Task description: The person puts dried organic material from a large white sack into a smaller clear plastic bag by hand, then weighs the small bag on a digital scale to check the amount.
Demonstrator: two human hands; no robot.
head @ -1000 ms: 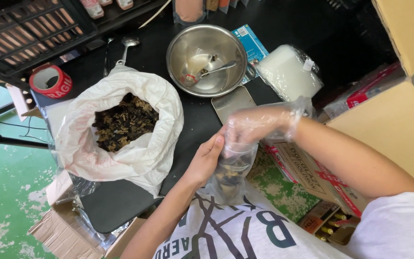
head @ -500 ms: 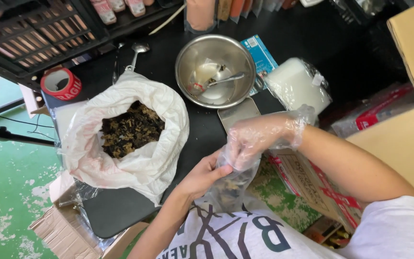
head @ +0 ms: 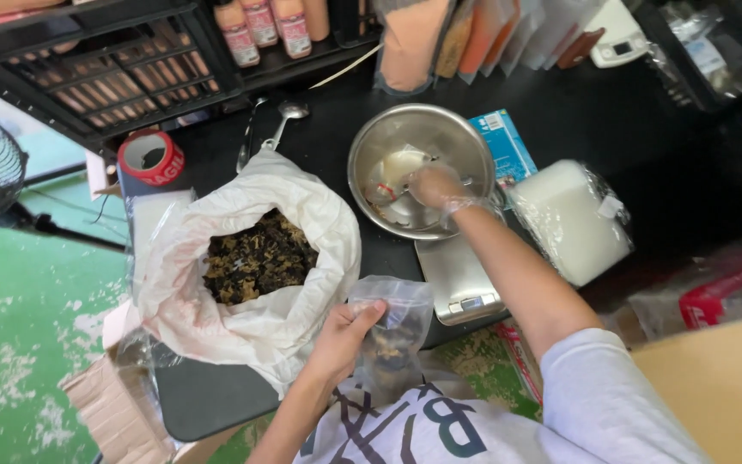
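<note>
While the left hand (head: 345, 339) sits at lower centre of the frame, its fingers are curled tight around the top of a small clear bag (head: 392, 331), thumb on the rim; dark dried pieces show in the bag's lower half. Bag hangs off the near edge of the black counter (head: 337, 146), just right of the big white sack (head: 251, 258).

Right hand (head: 435, 185), in a thin clear glove, is down inside the steel bowl (head: 418, 167) at upper centre. Fingers bunched narrow; can't tell whether they grip anything, too blurred. Pale scraps lie in the bowl.

Around it:
- sack is open, full of dark dried pieces, left of centre
- flat scale (head: 457, 279) just below the bowl, right forearm crossing over it
- wrapped white block (head: 570, 219) right of the bowl
- blue packet (head: 504, 146) tucked under the bowl's right rim
- red tape roll (head: 152, 159) upper left, ladle (head: 289, 116) beside it

Fan at far left is cut off by the frame edge.
</note>
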